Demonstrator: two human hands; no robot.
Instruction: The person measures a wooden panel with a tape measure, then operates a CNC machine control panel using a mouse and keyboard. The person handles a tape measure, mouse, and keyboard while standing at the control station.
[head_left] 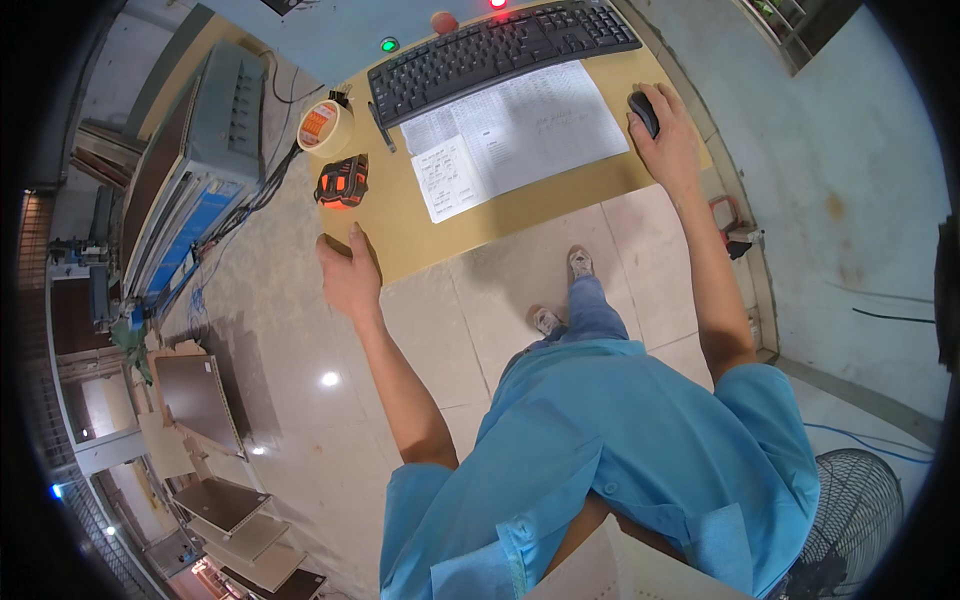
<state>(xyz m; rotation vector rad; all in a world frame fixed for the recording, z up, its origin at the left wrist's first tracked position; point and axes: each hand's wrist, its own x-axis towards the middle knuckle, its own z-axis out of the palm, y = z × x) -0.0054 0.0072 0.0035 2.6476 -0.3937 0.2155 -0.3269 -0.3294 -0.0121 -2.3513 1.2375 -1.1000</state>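
My right hand (670, 140) rests at the right side of the yellowish desk (405, 245), its fingers around a black computer mouse (645, 113). At the near left corner, my left hand (350, 275) grips the desk's edge, thumb on top and the other fingers partly hidden along the side. A black and orange tape measure (342, 182) lies just beyond it, with a roll of tape (325, 127) farther back. Between my hands lie a large printed sheet (560, 115) and a small paper slip (447, 180). A black keyboard (500, 50) spans the far edge, a dark pen (381, 128) near its left end.
Behind the keyboard are a lit green button (389, 45), a red knob (444, 22) and a glowing red light (497, 4). Grey equipment (220, 125) with cables stands left. Dark panels (222, 500) are stacked lower left. A wire fan (860, 500) stands behind my right side, near the wall.
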